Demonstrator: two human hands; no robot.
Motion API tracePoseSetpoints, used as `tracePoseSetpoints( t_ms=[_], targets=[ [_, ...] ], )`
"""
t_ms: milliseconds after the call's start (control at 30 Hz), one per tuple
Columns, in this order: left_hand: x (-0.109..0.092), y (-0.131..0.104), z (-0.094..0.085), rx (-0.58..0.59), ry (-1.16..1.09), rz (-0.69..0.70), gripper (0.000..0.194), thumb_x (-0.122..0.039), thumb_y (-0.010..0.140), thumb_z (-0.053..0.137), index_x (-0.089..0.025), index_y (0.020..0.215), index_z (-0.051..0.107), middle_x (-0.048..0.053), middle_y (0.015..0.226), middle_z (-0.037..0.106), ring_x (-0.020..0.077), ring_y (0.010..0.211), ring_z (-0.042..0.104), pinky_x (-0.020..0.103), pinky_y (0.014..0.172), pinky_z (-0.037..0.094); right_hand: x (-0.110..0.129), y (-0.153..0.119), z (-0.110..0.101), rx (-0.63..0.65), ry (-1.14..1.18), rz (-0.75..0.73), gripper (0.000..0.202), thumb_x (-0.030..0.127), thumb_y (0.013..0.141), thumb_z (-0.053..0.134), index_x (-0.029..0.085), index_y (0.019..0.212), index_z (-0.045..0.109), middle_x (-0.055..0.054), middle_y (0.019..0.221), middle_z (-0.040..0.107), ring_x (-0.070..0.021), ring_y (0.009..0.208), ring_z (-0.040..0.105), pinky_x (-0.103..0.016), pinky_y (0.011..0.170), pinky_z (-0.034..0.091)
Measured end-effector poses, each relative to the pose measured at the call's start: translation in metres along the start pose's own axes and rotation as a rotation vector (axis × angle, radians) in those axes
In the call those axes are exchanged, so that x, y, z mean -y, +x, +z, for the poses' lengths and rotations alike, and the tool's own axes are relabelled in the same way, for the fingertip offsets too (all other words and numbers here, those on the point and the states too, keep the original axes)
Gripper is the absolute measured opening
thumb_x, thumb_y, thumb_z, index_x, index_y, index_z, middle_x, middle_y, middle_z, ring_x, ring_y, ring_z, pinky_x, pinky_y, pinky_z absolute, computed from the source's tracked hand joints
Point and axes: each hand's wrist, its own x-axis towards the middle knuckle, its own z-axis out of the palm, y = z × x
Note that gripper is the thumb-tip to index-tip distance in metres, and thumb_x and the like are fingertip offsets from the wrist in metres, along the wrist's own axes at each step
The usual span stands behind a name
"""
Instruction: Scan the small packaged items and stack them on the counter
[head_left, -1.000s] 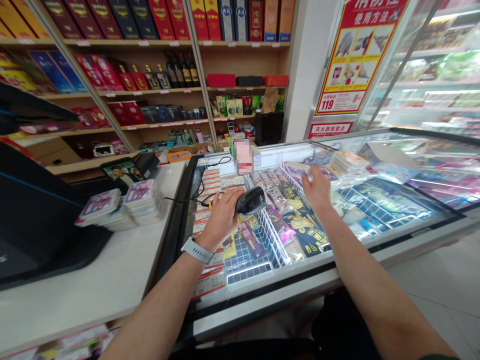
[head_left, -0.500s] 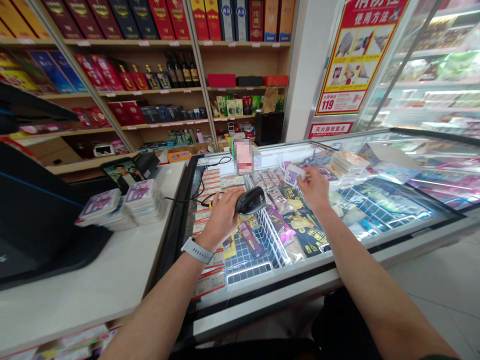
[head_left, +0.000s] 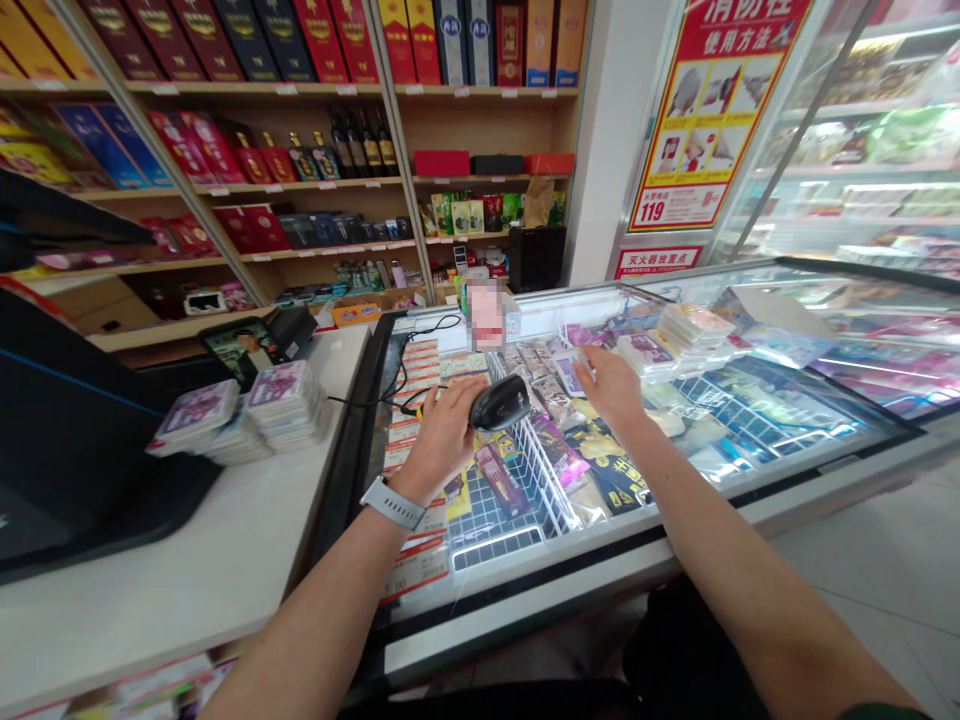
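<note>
My left hand (head_left: 444,432) is wrapped round a black barcode scanner (head_left: 500,402), whose head points right over the freezer's glass top. A cable (head_left: 405,375) trails left behind that hand. In my right hand (head_left: 611,385), fingers pinch a small flat purple-and-white packet (head_left: 570,374) by its right edge, just beyond the scanner head. Stacks of similar packets (head_left: 679,340) rest on the glass to the right of this hand. More piles of packets (head_left: 281,400) stand on the white counter at the left.
The chest freezer (head_left: 570,590) holds frozen goods in a wire basket (head_left: 544,470) under its glass. An open carton (head_left: 780,320) lies on the right. A dark checkout machine (head_left: 75,430) stands on the counter (head_left: 150,620). Shelves (head_left: 307,180) of boxes and bottles line the back.
My right hand has moved a little left and toward me with the packet, closer to the scanner head. My left hand and the scanner have barely moved.
</note>
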Motion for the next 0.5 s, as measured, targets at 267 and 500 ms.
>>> tracePoseSetpoints(
  t_ms=[267,500],
  targets=[
    [0.0020,-0.0005,0.0027,0.018,0.000,-0.007,0.063,-0.001,0.081,0.046,-0.020,0.141,0.052,0.013,0.151,0.058,0.0281,0.143,0.051,0.058,0.123,0.026,0.0033,-0.0003,0.0016,0.092,-0.049,0.018,0.055,0.025,0.099,0.041,0.008,0.151,0.045,-0.020,0.121,0.072,-0.0319,0.106,0.068,-0.039,0.090,0.052],
    [0.0034,-0.0002,0.0045,0.009,-0.017,0.012,0.066,0.001,0.079,0.046,-0.020,0.141,0.052,0.012,0.152,0.057,0.0267,0.144,0.049,0.057,0.123,0.027,0.0064,-0.0008,-0.0012,0.150,-0.064,0.012,0.061,0.023,0.096,0.040,0.007,0.156,0.036,-0.021,0.117,0.074,-0.0335,0.102,0.071,-0.041,0.087,0.053]
  ],
)
